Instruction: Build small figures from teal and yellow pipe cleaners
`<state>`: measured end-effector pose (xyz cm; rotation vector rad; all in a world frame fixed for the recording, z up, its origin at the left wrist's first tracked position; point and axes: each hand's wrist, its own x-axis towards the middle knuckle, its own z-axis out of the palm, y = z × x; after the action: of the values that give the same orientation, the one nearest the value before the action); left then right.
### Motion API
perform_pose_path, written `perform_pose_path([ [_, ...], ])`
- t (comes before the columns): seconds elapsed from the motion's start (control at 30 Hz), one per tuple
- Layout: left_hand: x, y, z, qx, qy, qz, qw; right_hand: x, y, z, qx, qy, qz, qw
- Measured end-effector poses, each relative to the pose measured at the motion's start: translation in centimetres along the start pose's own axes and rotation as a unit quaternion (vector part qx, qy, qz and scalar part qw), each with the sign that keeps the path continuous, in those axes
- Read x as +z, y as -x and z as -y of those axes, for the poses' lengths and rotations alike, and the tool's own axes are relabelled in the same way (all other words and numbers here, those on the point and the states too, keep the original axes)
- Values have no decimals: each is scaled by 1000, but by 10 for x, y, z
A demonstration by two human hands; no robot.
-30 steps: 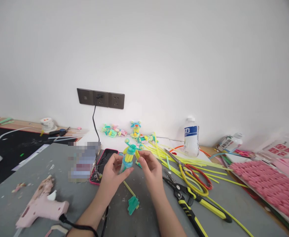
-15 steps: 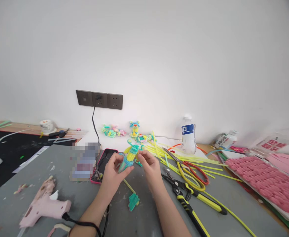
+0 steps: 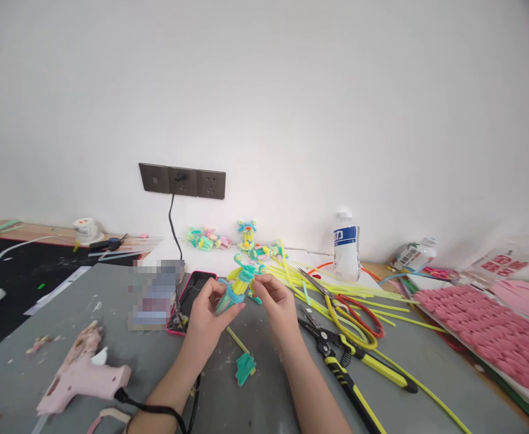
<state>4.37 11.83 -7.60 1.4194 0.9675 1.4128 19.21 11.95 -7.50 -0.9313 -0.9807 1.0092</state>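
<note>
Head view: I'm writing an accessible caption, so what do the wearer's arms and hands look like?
The left hand and right hand have no gloves, and no watch or bracelet shows. The forearms are bare, with no sleeves in view. No ring shows, though some fingers are partly hidden.

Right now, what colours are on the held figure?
The figure is yellow, teal and light blue; best seen in the head view.
</note>
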Motion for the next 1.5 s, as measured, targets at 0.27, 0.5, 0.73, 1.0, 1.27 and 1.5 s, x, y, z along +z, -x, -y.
perform_pose_path([
  [0.27,0,-1,1,5,-8,-1,1000,1,0,3,-5,-2,5,1000],
  [0.5,0,-1,-1,5,-17,-5,1000,2,-1,6,-3,1,2,1000],
  [0.73,-2,-1,3,-2,-15,-7,1000,0,0,7,-12,12,8,1000],
  [1.0,-2,0,3,-1,-20,-10,1000,2,-1,9,-22,23,9,999],
  [1.27,-1,0,3,1,-15,-8,1000,3,0,11,-14,25,6,1000],
  [1.5,-2,1,2,-5,-14,-7,1000,2,-1,10,-14,25,8,1000],
])
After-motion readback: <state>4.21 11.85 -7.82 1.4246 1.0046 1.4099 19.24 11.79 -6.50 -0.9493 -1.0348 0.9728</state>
